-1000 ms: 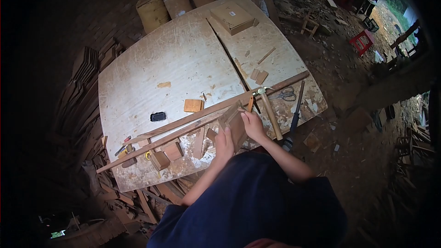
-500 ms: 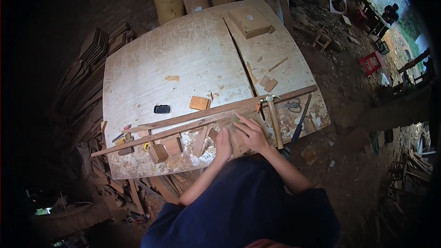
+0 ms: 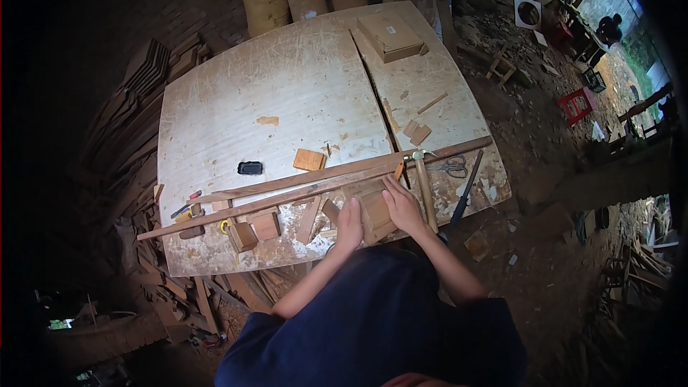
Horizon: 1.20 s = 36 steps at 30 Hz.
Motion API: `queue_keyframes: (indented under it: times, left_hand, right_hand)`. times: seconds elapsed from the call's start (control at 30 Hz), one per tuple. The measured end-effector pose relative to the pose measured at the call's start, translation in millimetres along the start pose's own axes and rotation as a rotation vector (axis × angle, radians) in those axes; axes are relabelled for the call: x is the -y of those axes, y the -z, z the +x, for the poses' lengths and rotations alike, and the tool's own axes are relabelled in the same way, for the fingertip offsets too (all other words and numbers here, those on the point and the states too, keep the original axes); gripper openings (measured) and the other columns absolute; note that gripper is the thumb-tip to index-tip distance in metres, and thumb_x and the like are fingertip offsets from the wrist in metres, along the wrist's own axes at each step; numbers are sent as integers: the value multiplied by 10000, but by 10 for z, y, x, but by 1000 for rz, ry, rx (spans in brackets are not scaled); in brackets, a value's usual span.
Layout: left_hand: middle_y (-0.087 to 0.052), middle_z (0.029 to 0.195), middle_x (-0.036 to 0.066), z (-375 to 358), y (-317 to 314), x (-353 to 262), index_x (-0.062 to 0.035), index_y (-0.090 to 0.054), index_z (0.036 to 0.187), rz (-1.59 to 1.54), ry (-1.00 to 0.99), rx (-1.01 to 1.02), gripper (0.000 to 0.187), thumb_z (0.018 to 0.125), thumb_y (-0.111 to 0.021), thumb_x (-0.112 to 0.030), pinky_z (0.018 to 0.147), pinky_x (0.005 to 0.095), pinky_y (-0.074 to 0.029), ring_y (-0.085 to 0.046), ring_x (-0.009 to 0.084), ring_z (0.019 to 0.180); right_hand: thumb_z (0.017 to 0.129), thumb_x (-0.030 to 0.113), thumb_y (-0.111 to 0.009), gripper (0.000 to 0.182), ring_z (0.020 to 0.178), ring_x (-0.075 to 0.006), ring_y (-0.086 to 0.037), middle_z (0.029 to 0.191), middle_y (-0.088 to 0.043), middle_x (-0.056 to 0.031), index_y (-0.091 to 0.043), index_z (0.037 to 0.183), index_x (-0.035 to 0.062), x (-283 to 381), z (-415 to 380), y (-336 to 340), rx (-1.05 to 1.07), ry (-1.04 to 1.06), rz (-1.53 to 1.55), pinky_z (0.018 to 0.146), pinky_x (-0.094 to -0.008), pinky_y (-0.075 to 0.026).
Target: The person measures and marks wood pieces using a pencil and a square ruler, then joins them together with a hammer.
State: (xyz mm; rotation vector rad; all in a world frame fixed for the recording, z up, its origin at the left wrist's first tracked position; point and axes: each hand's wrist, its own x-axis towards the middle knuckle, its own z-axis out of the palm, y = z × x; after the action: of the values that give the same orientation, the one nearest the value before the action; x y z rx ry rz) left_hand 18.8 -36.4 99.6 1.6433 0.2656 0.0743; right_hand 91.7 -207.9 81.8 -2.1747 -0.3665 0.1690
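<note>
A wooden block (image 3: 375,213), perhaps a small box, sits at the table's near edge between my two hands. My left hand (image 3: 350,223) lies against its left side, fingers together and pointing away from me. Along the right side, my right hand (image 3: 403,208) grips it with the fingertips near its far edge. A small wood piece (image 3: 330,210) is just left of my left hand. Beside my right hand lies a hammer (image 3: 426,193), its head on the long wooden strips (image 3: 322,185). The underside of the block is hidden.
Scissors (image 3: 453,166) and a dark long-handled tool (image 3: 467,190) lie at the right. Small wooden blocks (image 3: 266,226) are at the left, a black case (image 3: 250,168) and an orange-brown block (image 3: 309,160) beyond the strips. A cardboard box (image 3: 390,36) stands at the far right.
My right hand has moved from over the top of the wooden block to its right side, its fingers closer together. My left hand stays at the left side. The view has shifted slightly.
</note>
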Motion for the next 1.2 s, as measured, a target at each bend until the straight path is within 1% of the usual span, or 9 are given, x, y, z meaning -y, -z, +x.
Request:
queue_keyframes:
  times: [0.1, 0.23, 0.4, 0.5, 0.63, 0.67, 0.8, 1.03, 1.2]
  left_hand:
    - [-712, 1132, 184, -3, 8, -93, 70, -622, 1277, 30, -10, 19, 481, 1194, -328, -302, 982, 391, -495, -653, 247, 1075]
    - [-709, 1122, 178, 59, 44, -90, 75, -619, 1267, 68, -42, 28, 461, 1193, -330, -277, 975, 384, -495, -650, 239, 1064]
    - [-699, 1154, 171, 38, -34, -85, 66, -613, 1269, -50, -69, -36, 458, 1195, -319, -276, 976, 382, -492, -639, 232, 1073]
    - [-695, 1144, 160, 3, 14, -100, 63, -614, 1257, -48, -54, -8, 461, 1197, -315, -283, 964, 381, -493, -634, 223, 1060]
    - [-697, 1086, 153, 79, 50, -37, 60, -622, 1219, -90, -31, -107, 472, 1197, -321, -302, 935, 382, -497, -631, 210, 1011]
    - [-699, 1076, 154, 116, 96, 17, 60, -624, 1211, -131, -14, -135, 475, 1197, -323, -308, 930, 384, -498, -632, 208, 1004]
    - [-708, 1076, 156, 139, 209, -141, 53, -634, 1177, -57, -47, -174, 506, 1198, -324, -346, 915, 382, -503, -636, 184, 998]
    - [-708, 1100, 155, 177, 238, -286, 45, -636, 1172, -153, -47, -256, 513, 1199, -324, -361, 927, 359, -501, -634, 175, 1011]
    - [-708, 1128, 146, 223, 262, -188, 47, -638, 1208, -44, -67, -264, 525, 1201, -318, -368, 946, 350, -501, -636, 179, 1030]
  right_hand:
    - [1079, 135, -538, 462, 1514, -375, -464, 1575, -535, -247, -552, 1502, -51, 626, -267, -29, 57, 364, 124, 1243, -457, -383]
    - [1053, 171, -595, 496, 1527, -409, -431, 1605, -500, -239, -551, 1492, -56, 26, 23, 46, -26, 375, 18, 1247, -495, -370]
    - [1010, 194, -652, 502, 1224, -411, -613, 1348, -651, -203, -604, 1485, 40, 750, -138, 175, -65, 507, -162, 1096, -490, -473]
    - [1006, 150, -642, 499, 1210, -401, -609, 1382, -631, -199, -610, 1493, 49, 341, 67, 192, -66, 434, -35, 1084, -478, -472]
    - [1017, 137, -619, 549, 1481, -436, -476, 1568, -539, -231, -543, 1550, 27, 631, -57, 23, -34, 441, -3, 1216, -479, -389]
    - [1029, 164, -601, 623, 1594, -425, -311, 1687, -395, -226, -444, 1614, 20, 755, -164, 57, 151, 481, -1, 1283, -493, -292]
    - [1037, 341, -593, 784, 1637, -415, -179, 1769, -214, -203, -279, 1688, 37, 282, 38, 17, 125, 323, -103, 1323, -525, -149]
    - [1054, 425, -556, 811, 1633, -468, -132, 1766, -159, -259, -230, 1712, 82, 711, -106, 109, 293, 479, -221, 1318, -571, -125]
    - [1041, 478, -581, 817, 1637, -443, -146, 1774, -180, -213, -277, 1706, 114, 769, -179, -58, 141, 423, -110, 1314, -586, -126]
